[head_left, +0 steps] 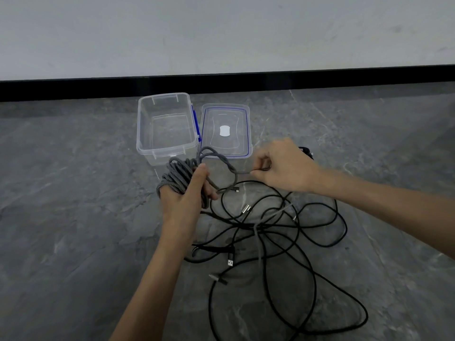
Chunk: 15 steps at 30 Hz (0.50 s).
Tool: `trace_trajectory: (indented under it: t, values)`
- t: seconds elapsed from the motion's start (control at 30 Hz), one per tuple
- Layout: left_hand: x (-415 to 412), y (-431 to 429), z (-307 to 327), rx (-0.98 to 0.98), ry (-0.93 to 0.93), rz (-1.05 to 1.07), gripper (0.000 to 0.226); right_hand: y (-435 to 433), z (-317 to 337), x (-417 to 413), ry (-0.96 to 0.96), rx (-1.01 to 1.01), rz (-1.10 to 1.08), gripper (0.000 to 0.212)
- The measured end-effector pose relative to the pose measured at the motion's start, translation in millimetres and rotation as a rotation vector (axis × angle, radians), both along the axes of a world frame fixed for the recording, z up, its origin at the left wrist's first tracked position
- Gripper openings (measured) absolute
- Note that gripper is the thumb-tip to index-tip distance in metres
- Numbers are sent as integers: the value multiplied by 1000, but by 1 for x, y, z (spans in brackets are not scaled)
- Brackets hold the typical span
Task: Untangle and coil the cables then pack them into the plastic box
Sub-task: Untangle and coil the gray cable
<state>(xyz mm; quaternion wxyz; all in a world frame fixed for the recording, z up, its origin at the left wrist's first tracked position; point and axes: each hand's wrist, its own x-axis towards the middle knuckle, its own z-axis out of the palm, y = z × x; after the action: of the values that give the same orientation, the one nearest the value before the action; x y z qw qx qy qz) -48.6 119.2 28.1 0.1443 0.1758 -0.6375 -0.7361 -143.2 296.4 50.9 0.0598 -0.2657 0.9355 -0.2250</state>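
On the grey floor (73, 217), just before the open plastic box (145, 124), with its lid (225, 146) lying immediately right of it: left hand (187, 195) grip is closed round a coiled grey cable (173, 177). Right hand (285, 166) grip pinches that cable's free length between thumb and forefinger. Tangled black cables (261, 226) lie on the floor below both hands.

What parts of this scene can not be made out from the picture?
Head view only:
- Grey cable: part of the coil is hidden by the left hand; its pinched part is covered by the right hand.
- Black cables: their number is unclear; they cross in a tangle and the bottom edge cuts them off.
- Dark object behind the right hand: mostly hidden.
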Motion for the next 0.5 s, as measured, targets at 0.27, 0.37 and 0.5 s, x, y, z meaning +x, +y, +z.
trace_trajectory:
  t: [0.27,0.37,0.5]
  values:
    - [1,-6,-1,-92,-114,-62,28,25,-3,-12,35,207,-48,17]
    - [0,-1,-5,-89,-186,-53,44,29,-3,-14,61,244,-80,15]
    - [-1,3,-7,-143,-222,-54,42,28,-4,-10,103,271,-90,17]
